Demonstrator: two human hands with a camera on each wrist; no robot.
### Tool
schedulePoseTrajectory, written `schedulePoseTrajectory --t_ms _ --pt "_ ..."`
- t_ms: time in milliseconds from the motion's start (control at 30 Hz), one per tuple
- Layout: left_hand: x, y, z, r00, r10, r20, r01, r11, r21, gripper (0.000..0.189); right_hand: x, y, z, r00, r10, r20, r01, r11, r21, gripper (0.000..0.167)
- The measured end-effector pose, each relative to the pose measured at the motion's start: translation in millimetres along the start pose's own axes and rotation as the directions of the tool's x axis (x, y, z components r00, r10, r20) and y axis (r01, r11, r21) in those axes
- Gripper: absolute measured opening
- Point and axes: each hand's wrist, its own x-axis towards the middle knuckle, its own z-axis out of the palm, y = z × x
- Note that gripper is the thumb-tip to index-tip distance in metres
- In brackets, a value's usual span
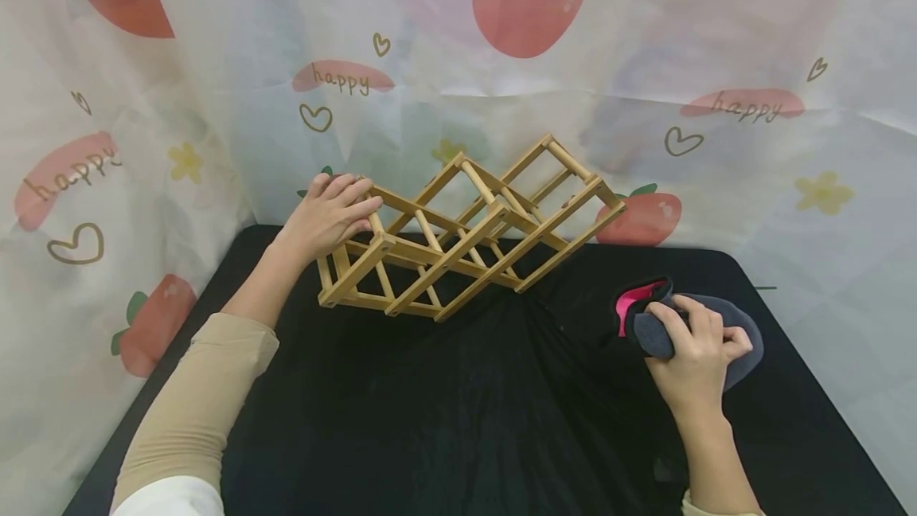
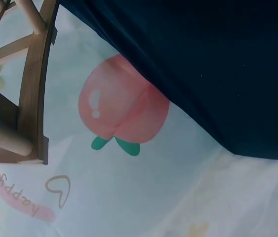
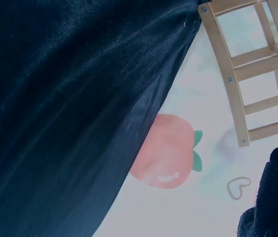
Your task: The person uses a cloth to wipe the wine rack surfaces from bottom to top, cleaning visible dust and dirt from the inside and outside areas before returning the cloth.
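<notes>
My left grip holds the wooden rack beneath steady; my right grip pinches probably a slipper; moving it calls for clearance.

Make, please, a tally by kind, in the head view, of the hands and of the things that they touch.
Hands: 2 (left hand, right hand)
Wooden lattice rack: 1
Soft grey-blue bundle with pink inside: 1 (number of pieces unclear)
Total: 4
</notes>
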Motion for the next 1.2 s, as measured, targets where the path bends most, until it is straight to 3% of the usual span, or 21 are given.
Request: schedulePoseTrajectory --t_ms 267,433,633,933,1033,1200 --pt "-2.6 6.9 0.0 0.997 -0.061 0.04 0.062 0.998 -0.026 0.066 -3.0 -1.4 -1.4 1.0 0.009 0.011 -0.009 1.0 -0.009 0.027" --pt "-5.3 12.3 2.0 0.996 -0.03 -0.08 0.029 0.999 -0.019 0.06 -5.3 -1.9 -4.3 1.0 0.016 0.022 -0.015 1.0 -0.019 0.028" --pt "-7.9 24.5 2.9 0.974 -0.02 -0.224 0.017 1.0 -0.015 0.057 -6.6 -3.9 -6.7 0.999 0.022 0.034 -0.021 0.999 -0.032 0.036" --pt "-12.9 44.2 -3.0 0.956 -0.038 -0.29 0.058 0.996 0.061 0.055 -7.6 -7.3 -10.2 0.999 0.03 0.041 -0.028 0.999 -0.041 0.038" --pt "-13.0 48.4 -3.0 0.942 -0.045 -0.332 0.075 0.994 0.078 0.055 -8.1 -8.3 -11.0 0.999 0.032 0.044 -0.03 0.999 -0.039 0.035" --pt "-8.8 56.3 -2.5 0.904 -0.049 -0.426 0.079 0.996 0.052 0.053 -8.5 -10.7 -12.3 0.998 0.037 0.046 -0.034 0.998 -0.047 0.035"
